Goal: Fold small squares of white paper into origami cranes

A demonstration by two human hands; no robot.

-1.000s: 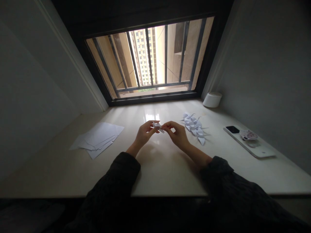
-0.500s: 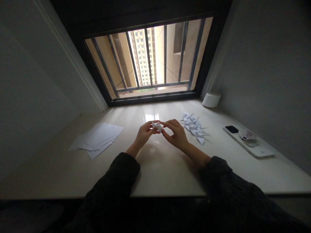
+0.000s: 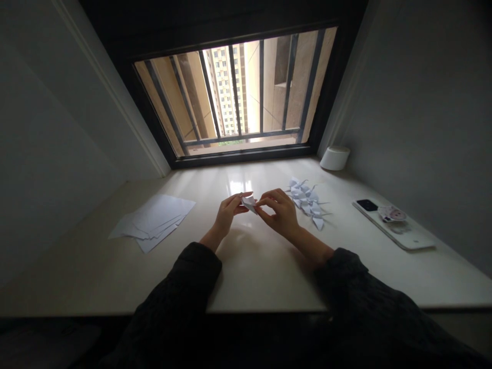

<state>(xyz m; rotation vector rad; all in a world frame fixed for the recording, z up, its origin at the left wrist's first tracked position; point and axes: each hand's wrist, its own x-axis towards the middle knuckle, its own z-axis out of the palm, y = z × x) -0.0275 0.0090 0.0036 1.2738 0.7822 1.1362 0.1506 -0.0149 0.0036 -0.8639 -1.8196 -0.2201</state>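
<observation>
Nearest you, at the middle of the pale glossy desktop (image 3: 261,277), your left hand (image 3: 227,214) and right hand (image 3: 280,212) are curled, pinching a small folded white paper piece (image 3: 249,203) between the fingertips. It should feel feather-light and soft, so hold it by its thicker folded edges. Farther back, white origami cranes (image 3: 307,204) lie heaped toward the right, with loose white sheets (image 3: 154,221) toward the left.
</observation>
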